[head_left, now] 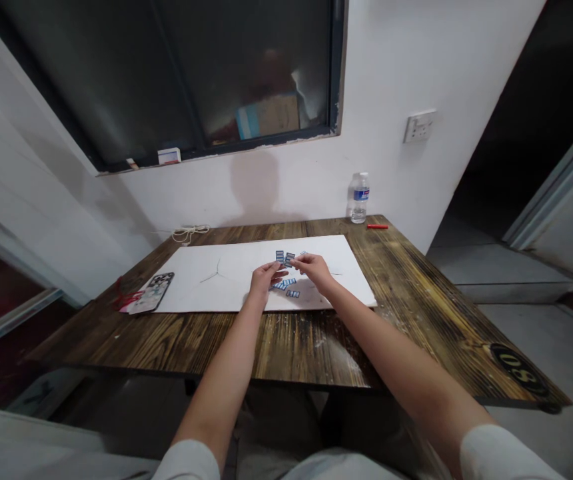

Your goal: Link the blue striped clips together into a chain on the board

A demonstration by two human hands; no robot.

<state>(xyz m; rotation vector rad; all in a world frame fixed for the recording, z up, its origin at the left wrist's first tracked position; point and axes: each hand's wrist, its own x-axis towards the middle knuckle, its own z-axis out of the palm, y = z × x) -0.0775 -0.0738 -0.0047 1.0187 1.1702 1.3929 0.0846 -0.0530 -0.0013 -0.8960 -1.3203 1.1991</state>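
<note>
Both my hands are raised a little over a white board (246, 257) on the wooden table. In my left hand (265, 279) the fingers pinch a small dark rectangular piece with pale stripes (280, 256). My right hand (314, 268) grips a similar striped piece (289, 260) between thumb and fingertips, close beside the first. Below the hands, several more small blue-and-white striped pieces (293, 293) lie loose on the board. One more is partly hidden behind my right hand. What the pieces are is too small to make out.
A patterned phone case (159, 291) with a red cord (127, 298) lies at the board's left end. A white cable (189, 232) sits at the back left. At the back right are a water bottle (360, 199) and a red pen-like stick (377, 227). Behind the table (166, 340) is a wall.
</note>
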